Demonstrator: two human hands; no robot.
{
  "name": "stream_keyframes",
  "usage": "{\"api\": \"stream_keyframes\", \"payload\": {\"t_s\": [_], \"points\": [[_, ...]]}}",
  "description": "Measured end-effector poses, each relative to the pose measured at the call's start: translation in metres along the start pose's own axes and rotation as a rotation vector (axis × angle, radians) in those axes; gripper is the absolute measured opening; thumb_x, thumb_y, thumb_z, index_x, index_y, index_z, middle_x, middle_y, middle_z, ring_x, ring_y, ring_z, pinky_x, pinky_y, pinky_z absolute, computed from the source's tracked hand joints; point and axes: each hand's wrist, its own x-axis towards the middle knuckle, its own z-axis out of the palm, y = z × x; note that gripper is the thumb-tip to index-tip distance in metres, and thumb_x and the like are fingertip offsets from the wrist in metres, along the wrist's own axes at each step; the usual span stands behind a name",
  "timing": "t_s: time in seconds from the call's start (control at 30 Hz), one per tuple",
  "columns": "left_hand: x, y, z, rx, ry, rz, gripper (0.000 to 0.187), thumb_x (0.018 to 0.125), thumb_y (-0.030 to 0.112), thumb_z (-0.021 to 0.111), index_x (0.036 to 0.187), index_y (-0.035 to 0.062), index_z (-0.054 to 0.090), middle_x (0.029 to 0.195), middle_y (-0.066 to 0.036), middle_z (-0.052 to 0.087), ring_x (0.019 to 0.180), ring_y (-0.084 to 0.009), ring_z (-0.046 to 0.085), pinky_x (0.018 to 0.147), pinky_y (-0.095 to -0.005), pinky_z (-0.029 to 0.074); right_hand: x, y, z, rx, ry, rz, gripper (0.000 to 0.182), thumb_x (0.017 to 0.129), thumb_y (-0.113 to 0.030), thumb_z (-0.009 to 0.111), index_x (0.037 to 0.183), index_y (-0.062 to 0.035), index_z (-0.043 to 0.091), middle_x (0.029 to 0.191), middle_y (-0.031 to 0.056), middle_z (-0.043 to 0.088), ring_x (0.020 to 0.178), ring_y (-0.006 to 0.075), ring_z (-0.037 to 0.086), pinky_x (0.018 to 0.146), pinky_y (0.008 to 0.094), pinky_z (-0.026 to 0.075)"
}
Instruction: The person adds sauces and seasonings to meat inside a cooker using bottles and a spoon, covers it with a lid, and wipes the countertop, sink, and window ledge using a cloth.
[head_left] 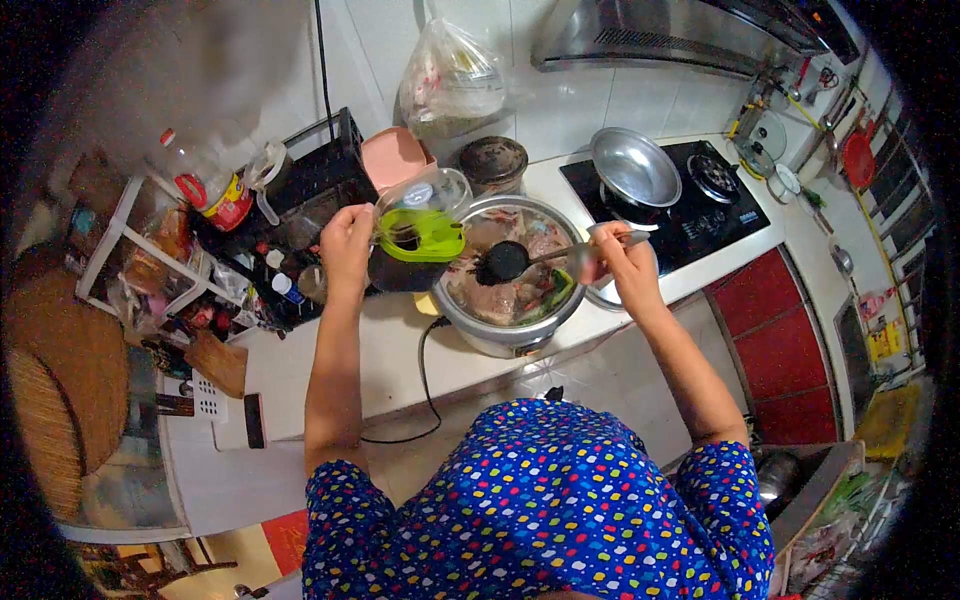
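Observation:
My left hand (347, 240) is closed on the edge of a clear plastic container with a bright green part (435, 243), held just left of the cooker. The long-handled spoon (548, 255) in my right hand (622, 265) reaches over the cooker, its rounded end covered in black. Below it stands an electric cooker (465, 330) with its lid off, holding meat pieces (490, 302) in liquid and some green leaves (560, 290). Dark patches show on the food beside the spoon's end.
A metal bowl (637, 165) sits on the black cooktop (725, 225) at right. Behind the cooker is a dark lidded pot (493, 163); a pink container (393, 158) stands to its left. Bottles and jars crowd the left counter. A black cord (424, 375) hangs over the counter's front.

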Motion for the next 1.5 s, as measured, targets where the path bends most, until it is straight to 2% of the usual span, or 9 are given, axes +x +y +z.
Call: {"api": "stream_keyframes", "payload": {"t_s": [0.37, 0.7, 0.77, 0.97, 1.07, 1.2, 1.27, 1.37, 1.5], "points": [[-0.008, -0.007, -0.012, -0.020, 0.004, -0.065, 0.022, 0.089, 0.020, 0.056, 0.091, -0.0014, 0.061, 0.079, 0.000, 0.060, 0.070, -0.0046, 0.052, 0.064, -0.0191, 0.042, 0.002, -0.010, -0.034, -0.080, 0.109, -0.017, 0.025, 0.094, -0.026, 0.048, 0.085, -0.0025, 0.051, 0.065, 0.0049, 0.057, 0.056, 0.0108, 0.057, 0.052, 0.0246, 0.047], [-0.007, -0.012, -0.008, -0.049, 0.014, -0.033, 0.022, 0.088, 0.021, 0.058, 0.091, -0.0001, 0.062, 0.077, 0.001, 0.060, 0.065, -0.0032, 0.050, 0.058, -0.0180, 0.039, 0.014, 0.004, -0.026, -0.297, 0.131, -0.117, 0.025, 0.095, -0.027, 0.046, 0.092, -0.0025, 0.054, 0.065, 0.0050, 0.060, 0.058, 0.0113, 0.059, 0.055, 0.0254, 0.048], [-0.008, -0.011, -0.006, -0.060, 0.009, -0.026, 0.021, 0.088, 0.021, 0.058, 0.091, 0.0000, 0.062, 0.077, 0.001, 0.060, 0.065, -0.0030, 0.050, 0.057, -0.0179, 0.039, 0.017, 0.004, -0.021, -0.440, 0.071, -0.176, 0.023, 0.095, -0.025, 0.047, 0.093, -0.0032, 0.054, 0.066, 0.0061, 0.061, 0.060, 0.0114, 0.060, 0.057, 0.0258, 0.048], [-0.011, -0.004, -0.001, -0.106, 0.011, -0.037, 0.021, 0.088, 0.020, 0.058, 0.090, -0.0002, 0.062, 0.076, 0.001, 0.060, 0.066, -0.0035, 0.051, 0.059, -0.0179, 0.040, 0.010, -0.001, -0.010, -0.629, -0.026, -0.319, 0.013, 0.089, -0.018, 0.053, 0.093, -0.0078, 0.060, 0.074, 0.0104, 0.063, 0.067, 0.0257, 0.063, 0.060, 0.0334, 0.048], [-0.010, -0.005, -0.002, -0.095, 0.001, -0.015, 0.021, 0.088, 0.020, 0.058, 0.090, -0.0008, 0.061, 0.076, 0.001, 0.060, 0.066, -0.0039, 0.051, 0.060, -0.0180, 0.040, 0.004, -0.005, -0.010, -0.856, -0.281, -0.570, 0.015, 0.081, -0.013, 0.062, 0.094, -0.0081, 0.060, 0.085, 0.0132, 0.064, 0.073, 0.0300, 0.062, 0.062, 0.0374, 0.048], [-0.011, 0.003, 0.001, -0.033, -0.007, -0.009, 0.021, 0.088, 0.019, 0.058, 0.090, -0.0013, 0.061, 0.076, 0.000, 0.060, 0.066, -0.0042, 0.052, 0.060, -0.0185, 0.041, -0.002, 0.002, -0.009, -0.900, -0.269, -0.635, 0.013, 0.086, -0.015, 0.058, 0.095, -0.0052, 0.059, 0.083, 0.0113, 0.065, 0.072, 0.0250, 0.064, 0.063, 0.0339, 0.050], [-0.011, 0.003, 0.002, -0.024, -0.003, -0.011, 0.022, 0.087, 0.020, 0.059, 0.089, -0.0014, 0.062, 0.075, 0.000, 0.061, 0.066, -0.0043, 0.052, 0.060, -0.0188, 0.042, -0.005, 0.009, -0.001, -0.267, -0.044, -0.249, 0.018, 0.092, -0.019, 0.050, 0.094, -0.0022, 0.057, 0.078, 0.0084, 0.065, 0.069, 0.0177, 0.065, 0.062, 0.0292, 0.051], [-0.007, -0.003, 0.004, 0.088, -0.015, 0.049, 0.022, 0.086, 0.021, 0.060, 0.088, -0.0006, 0.063, 0.073, -0.001, 0.062, 0.065, -0.0051, 0.054, 0.060, -0.0198, 0.043, 0.001, 0.001, 0.000, -0.127, -0.025, -0.132, 0.027, 0.096, -0.024, 0.042, 0.093, 0.0000, 0.055, 0.074, 0.0074, 0.063, 0.068, 0.0125, 0.063, 0.061, 0.0259, 0.052], [-0.006, 0.000, 0.012, 0.228, 0.011, 0.051, 0.025, 0.084, 0.026, 0.061, 0.087, 0.0015, 0.064, 0.072, -0.004, 0.065, 0.065, -0.0095, 0.058, 0.062, -0.0242, 0.045, 0.003, 0.001, 0.003, 0.068, -0.016, -0.061, 0.028, 0.096, -0.026, 0.042, 0.095, -0.0001, 0.052, 0.073, 0.0104, 0.062, 0.065, 0.0155, 0.063, 0.060, 0.0282, 0.055]]}}
